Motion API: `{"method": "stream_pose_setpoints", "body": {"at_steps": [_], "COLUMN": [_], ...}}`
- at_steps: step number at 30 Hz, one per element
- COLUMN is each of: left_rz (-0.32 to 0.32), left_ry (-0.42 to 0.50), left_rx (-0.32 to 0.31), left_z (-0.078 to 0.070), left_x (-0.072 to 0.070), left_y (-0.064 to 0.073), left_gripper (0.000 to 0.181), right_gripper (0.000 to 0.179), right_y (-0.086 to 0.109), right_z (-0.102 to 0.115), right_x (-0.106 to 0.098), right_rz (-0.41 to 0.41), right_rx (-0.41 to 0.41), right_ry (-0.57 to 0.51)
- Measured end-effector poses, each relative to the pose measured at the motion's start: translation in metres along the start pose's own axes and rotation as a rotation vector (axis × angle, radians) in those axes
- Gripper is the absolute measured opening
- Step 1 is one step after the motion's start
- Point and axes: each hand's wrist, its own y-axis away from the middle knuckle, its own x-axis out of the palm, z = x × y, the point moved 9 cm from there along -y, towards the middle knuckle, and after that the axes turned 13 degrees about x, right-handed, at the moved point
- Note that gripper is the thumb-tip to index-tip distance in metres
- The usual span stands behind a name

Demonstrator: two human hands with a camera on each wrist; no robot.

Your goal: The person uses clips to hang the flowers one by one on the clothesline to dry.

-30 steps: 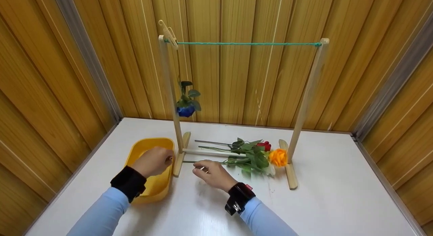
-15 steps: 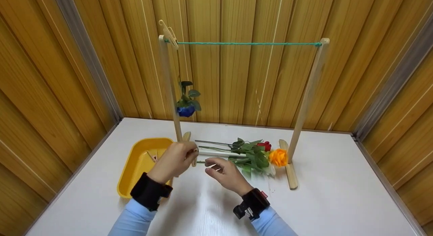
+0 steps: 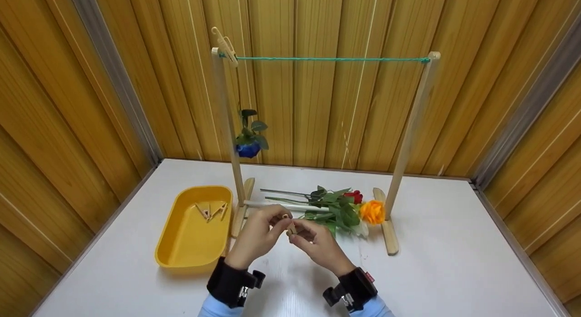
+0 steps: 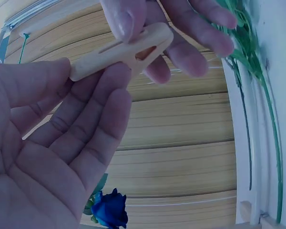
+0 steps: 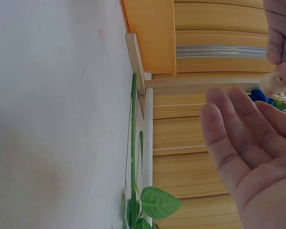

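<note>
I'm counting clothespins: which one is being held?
The clothespin pinched by the left hand and right hand; other clothespins lie in the yellow tray, and another clips the green string.

Over on the desk (image 3: pixel 445 262), the tray (image 3: pixel 190 251) (clothespins (image 3: pixel 207 214) in it) sits left of the stand (image 3: pixel 411 135); one flower (image 3: pixel 248 149) hangs near its left end, other flowers (image 3: pixel 347 213) lie behind the hands (image 3: pixel 255 237).
</note>
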Motion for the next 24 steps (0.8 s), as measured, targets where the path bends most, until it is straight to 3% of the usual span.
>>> {"method": "stream_pose_setpoints", "body": {"at_steps": [6, 15, 19, 24], "left_rz": [-0.073, -0.078, -0.091, -0.063], "left_ry": [0.072, 0.132, 0.108, 0.131], "left_rx": [-0.022, -0.098, -0.128, -0.105], "left_z": [0.004, 0.016, 0.017, 0.015], "left_x": [0.008, 0.016, 0.013, 0.013], "left_y": [0.008, 0.015, 0.018, 0.018], "left_gripper": [0.008, 0.01, 0.022, 0.04], "right_gripper": [0.029, 0.026, 0.03, 0.03], "right_y": [0.008, 0.01, 0.012, 0.013], "right_z": [-0.009, -0.011, -0.01, -0.004], "right_x": [-0.004, -0.011, -0.01, -0.012], "right_rz": [0.017, 0.005, 0.013, 0.008], "right_rx": [0.037, 0.028, 0.032, -0.002], "right_ry": [-0.072, -0.081, -0.069, -0.054]}}
